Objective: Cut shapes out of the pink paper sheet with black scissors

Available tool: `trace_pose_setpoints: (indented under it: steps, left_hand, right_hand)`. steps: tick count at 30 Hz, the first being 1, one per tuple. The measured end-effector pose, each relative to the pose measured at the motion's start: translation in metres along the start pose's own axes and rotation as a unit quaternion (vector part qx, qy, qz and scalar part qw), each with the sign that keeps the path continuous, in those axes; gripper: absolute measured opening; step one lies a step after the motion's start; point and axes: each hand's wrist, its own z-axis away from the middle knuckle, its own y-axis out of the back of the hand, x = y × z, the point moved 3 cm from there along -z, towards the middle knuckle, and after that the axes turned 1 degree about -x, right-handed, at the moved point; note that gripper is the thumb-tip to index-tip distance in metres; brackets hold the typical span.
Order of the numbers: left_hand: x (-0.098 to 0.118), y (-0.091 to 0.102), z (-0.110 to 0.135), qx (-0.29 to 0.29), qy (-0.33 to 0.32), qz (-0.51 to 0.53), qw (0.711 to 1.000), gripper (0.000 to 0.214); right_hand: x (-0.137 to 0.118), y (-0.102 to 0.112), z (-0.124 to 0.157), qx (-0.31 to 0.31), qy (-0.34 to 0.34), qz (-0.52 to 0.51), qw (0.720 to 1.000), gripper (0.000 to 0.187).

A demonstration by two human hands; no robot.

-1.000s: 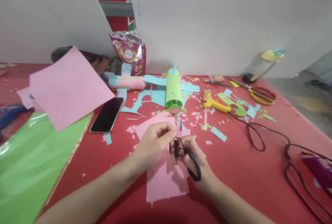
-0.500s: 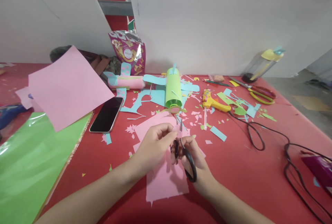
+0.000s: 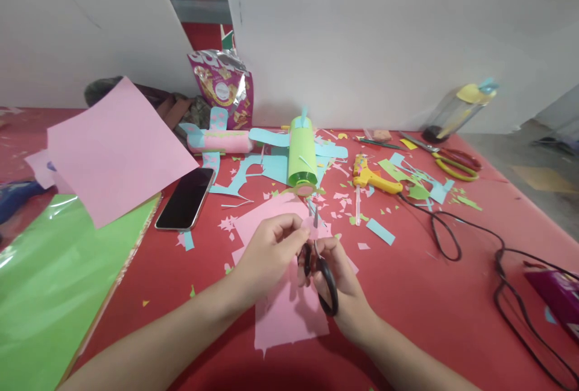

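We are mid-cut. Our left hand (image 3: 266,252) pinches a pink scrap (image 3: 311,226) between thumb and fingertips, above the pink sheet (image 3: 284,318) on the table (image 3: 407,294). Our right hand (image 3: 341,285) grips the scissors (image 3: 323,270), blades nearly closed at the scrap. We judge the next snip calls for reopening the blades and turning the scrap.

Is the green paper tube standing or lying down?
Lying down: the green paper tube rests on its side on the red table.
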Motion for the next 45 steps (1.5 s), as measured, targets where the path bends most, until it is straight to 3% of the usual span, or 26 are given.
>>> trace_pose_setpoints:
  steps: [14, 45]
  left_hand:
    - [0.001, 0.001, -0.001, -0.011, -0.001, -0.004, 1.000, 0.027]
    - [0.013, 0.017, -0.003, -0.031, -0.033, -0.196, 0.980, 0.021]
  right_hand:
    - [-0.002, -0.001, -0.001, 0.010, -0.003, -0.015, 1.000, 0.029]
    - [-0.002, -0.002, 0.000, 0.025, -0.028, -0.046, 0.998, 0.031]
